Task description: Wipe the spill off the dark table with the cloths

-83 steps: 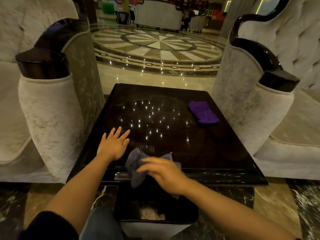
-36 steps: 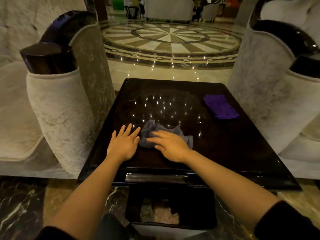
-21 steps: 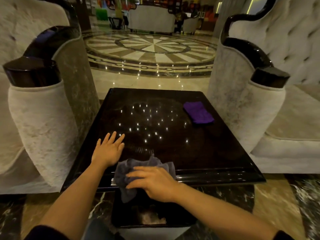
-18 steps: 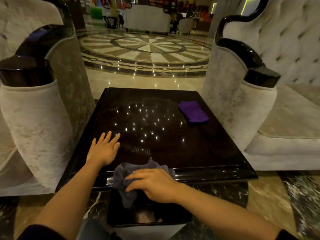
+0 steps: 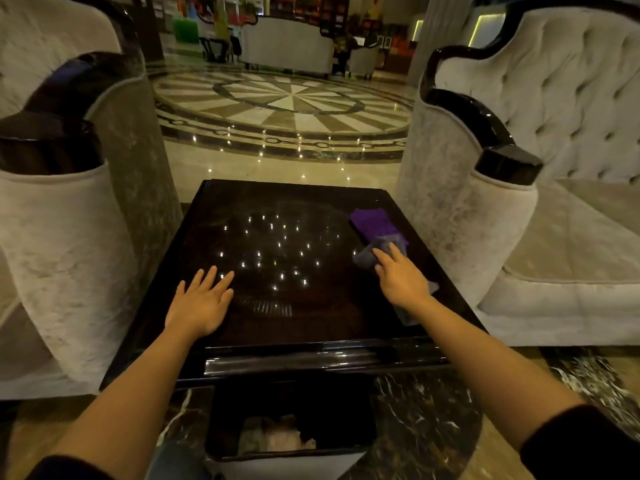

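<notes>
The dark glossy table point(image 5: 277, 327) stands low in front of me, its top reflecting small ceiling lights. My left hand point(image 5: 201, 303) rests flat on the near left of the top, fingers spread, holding nothing. My right hand point(image 5: 401, 278) presses a grey cloth point(image 5: 369, 256) onto the right side of the table. The grey cloth touches the near end of a folded purple cloth point(image 5: 375, 221) that lies at the far right of the top. I cannot make out any spill on the dark surface.
Pale upholstered armchairs point(image 5: 69, 244) point(image 5: 485, 216) with black arm caps flank the table closely on both sides. A dark bin point(image 5: 291, 441) with crumpled waste sits on the marble floor below the table's near edge. Patterned marble floor lies beyond.
My right hand has carried the grey cloth from the near edge of the table, above the bin, across to the right side beside the purple cloth. My left hand stays flat.
</notes>
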Demonstrator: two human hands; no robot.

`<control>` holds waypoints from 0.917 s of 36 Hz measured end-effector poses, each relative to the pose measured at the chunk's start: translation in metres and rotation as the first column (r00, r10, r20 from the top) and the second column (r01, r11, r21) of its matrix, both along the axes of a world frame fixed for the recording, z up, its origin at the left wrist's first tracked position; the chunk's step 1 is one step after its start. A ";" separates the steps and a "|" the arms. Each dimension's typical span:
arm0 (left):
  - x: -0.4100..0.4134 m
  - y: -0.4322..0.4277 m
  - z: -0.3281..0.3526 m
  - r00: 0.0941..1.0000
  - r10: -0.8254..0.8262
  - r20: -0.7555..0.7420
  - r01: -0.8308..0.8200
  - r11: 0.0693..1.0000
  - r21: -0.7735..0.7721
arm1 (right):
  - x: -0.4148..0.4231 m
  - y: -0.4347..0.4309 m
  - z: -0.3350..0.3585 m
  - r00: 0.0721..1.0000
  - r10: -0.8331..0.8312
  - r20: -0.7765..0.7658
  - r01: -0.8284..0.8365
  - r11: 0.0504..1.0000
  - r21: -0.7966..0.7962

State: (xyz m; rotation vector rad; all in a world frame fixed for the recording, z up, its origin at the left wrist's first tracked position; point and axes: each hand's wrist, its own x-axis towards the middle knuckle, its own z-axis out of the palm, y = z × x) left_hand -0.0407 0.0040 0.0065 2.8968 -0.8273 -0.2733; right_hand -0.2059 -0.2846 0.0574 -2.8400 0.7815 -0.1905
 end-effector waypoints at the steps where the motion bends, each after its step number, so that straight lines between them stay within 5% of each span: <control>1: 0.000 0.000 0.000 1.000 0.001 -0.001 -0.001 1.000 -0.001 | 0.001 -0.005 -0.007 0.996 -0.051 -0.077 0.055 0.997 0.048; 4: 0.002 0.001 -0.001 1.000 -0.001 -0.006 0.001 1.000 -0.002 | 0.000 -0.011 -0.026 0.957 -0.167 -0.235 0.206 0.967 0.152; 22: 0.005 0.001 -0.001 0.999 -0.020 -0.046 0.020 1.000 -0.004 | 0.009 -0.007 -0.016 0.889 -0.320 -0.328 0.362 0.929 0.073; 27: 0.006 -0.001 0.007 0.998 -0.035 -0.060 0.037 0.999 0.035 | 0.019 0.015 -0.010 0.914 -0.293 -0.280 0.294 0.955 -0.041; 33: 0.010 -0.005 0.035 0.995 -0.027 -0.093 0.033 0.997 0.066 | 0.046 0.058 0.014 0.984 -0.108 -0.143 0.109 0.994 0.001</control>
